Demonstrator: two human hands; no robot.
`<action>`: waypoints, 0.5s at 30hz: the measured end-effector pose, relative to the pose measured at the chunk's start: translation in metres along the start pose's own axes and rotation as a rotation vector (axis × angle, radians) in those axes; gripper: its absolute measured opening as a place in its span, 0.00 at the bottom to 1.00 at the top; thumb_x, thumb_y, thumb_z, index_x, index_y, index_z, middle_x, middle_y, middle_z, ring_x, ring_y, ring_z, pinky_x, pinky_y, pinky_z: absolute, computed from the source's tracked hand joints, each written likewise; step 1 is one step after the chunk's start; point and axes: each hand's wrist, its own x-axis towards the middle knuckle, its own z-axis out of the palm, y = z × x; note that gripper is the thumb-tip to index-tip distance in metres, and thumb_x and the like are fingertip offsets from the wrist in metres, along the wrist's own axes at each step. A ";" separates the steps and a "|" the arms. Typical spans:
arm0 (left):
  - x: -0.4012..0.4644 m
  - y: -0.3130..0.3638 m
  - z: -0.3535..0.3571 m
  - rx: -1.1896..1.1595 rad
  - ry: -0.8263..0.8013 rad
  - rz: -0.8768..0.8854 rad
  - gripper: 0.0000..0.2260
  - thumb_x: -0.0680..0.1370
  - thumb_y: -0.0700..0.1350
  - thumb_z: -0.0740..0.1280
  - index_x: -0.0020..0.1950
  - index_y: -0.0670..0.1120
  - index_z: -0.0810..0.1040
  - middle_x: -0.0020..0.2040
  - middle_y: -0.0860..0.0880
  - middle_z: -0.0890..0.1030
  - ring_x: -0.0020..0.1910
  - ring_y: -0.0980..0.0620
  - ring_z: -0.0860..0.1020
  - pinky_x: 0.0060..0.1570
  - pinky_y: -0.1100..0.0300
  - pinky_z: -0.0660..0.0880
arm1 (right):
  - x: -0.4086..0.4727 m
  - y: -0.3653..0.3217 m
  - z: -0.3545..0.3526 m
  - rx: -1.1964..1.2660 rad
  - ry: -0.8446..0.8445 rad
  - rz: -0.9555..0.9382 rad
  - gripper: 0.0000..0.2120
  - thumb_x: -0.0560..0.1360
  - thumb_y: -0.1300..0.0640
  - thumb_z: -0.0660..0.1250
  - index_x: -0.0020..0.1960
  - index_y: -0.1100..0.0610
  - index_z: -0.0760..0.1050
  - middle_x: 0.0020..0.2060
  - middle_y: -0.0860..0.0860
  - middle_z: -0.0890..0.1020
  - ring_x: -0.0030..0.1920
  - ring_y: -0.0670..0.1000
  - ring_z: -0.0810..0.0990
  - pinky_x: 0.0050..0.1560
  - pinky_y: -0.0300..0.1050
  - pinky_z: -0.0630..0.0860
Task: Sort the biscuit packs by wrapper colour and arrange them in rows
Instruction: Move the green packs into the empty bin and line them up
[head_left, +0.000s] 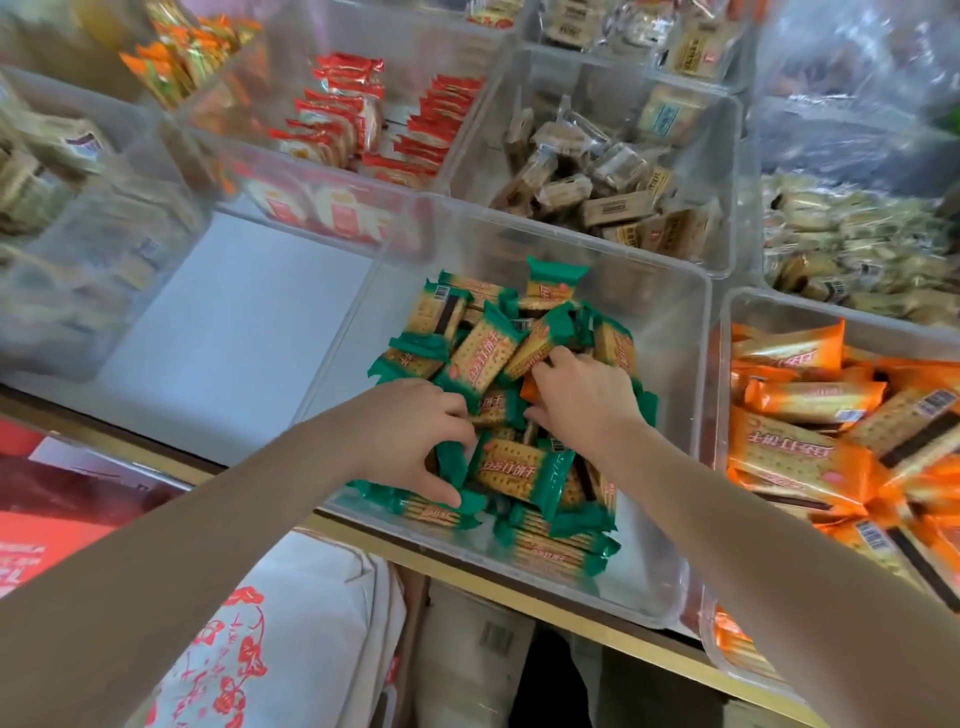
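Both hands reach into a clear plastic bin that holds a loose heap of green packs. The left hand lies on the near left of the heap with its fingers curled down around one green pack, thumb pressed at the lower end; the fingertips are buried among wrappers, so the hold itself is only partly seen. The right hand covers the middle of the heap, fingers bent into the packs. A small orange pack shows at its thumb side, mostly hidden beneath the hand; whether the fingers pinch it or a green one cannot be told.

The heap fills the centre and near side of the bin, while bare floor shows along the right wall and in the near right corner. To the right, touching this bin, another bin is piled with orange packs, cut off by the picture's edge. To the left lies an open white surface. Behind, a bin of red packs stands in rows, and a bin of brown packs lies jumbled. The far edges are blurred.
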 end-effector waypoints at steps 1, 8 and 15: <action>-0.003 -0.002 0.002 -0.021 0.005 -0.007 0.22 0.70 0.67 0.63 0.57 0.57 0.75 0.56 0.56 0.73 0.52 0.55 0.70 0.53 0.57 0.69 | -0.001 -0.004 0.000 -0.071 -0.010 -0.015 0.15 0.76 0.49 0.64 0.56 0.58 0.71 0.52 0.53 0.74 0.49 0.55 0.77 0.32 0.46 0.67; -0.014 0.001 0.008 -0.263 0.147 -0.077 0.18 0.75 0.62 0.61 0.56 0.51 0.78 0.57 0.54 0.75 0.55 0.56 0.72 0.55 0.57 0.72 | -0.003 -0.009 0.000 -0.068 0.029 -0.010 0.06 0.75 0.66 0.60 0.50 0.58 0.71 0.33 0.49 0.72 0.37 0.54 0.77 0.25 0.42 0.59; -0.009 0.030 -0.015 -0.697 0.451 -0.331 0.30 0.75 0.54 0.66 0.73 0.51 0.60 0.70 0.54 0.66 0.67 0.57 0.65 0.65 0.60 0.63 | -0.055 0.021 -0.037 1.045 0.394 0.214 0.02 0.74 0.58 0.68 0.45 0.52 0.79 0.43 0.49 0.78 0.42 0.45 0.76 0.44 0.32 0.70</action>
